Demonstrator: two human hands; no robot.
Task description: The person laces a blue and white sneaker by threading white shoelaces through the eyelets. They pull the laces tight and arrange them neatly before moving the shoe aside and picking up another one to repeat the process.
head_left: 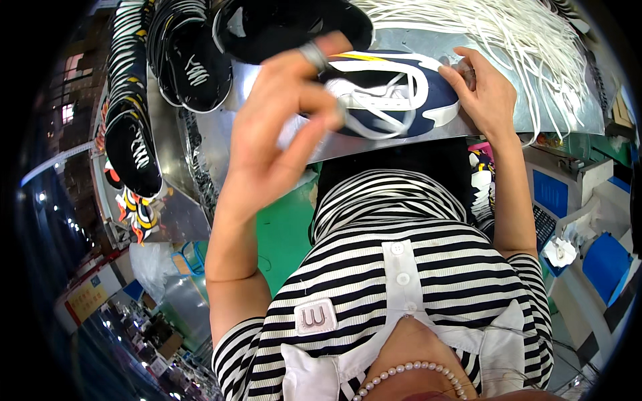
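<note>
My left hand (281,127) pinches a white lace (374,100) taut above the navy sneaker (394,93); my right hand (485,93) presses its toe, steadying it.

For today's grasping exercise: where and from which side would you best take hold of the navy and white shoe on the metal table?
Probably grip the navy and white shoe at its toe end, coming from the right, where the right hand rests. It lies lengthwise across the metal table; the left hand and white lace crowd the other end.

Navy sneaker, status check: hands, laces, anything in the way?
Left hand pinching white lace. Right hand steadying navy sneaker toe. Loose lace pile behind; nothing blocking.
</note>
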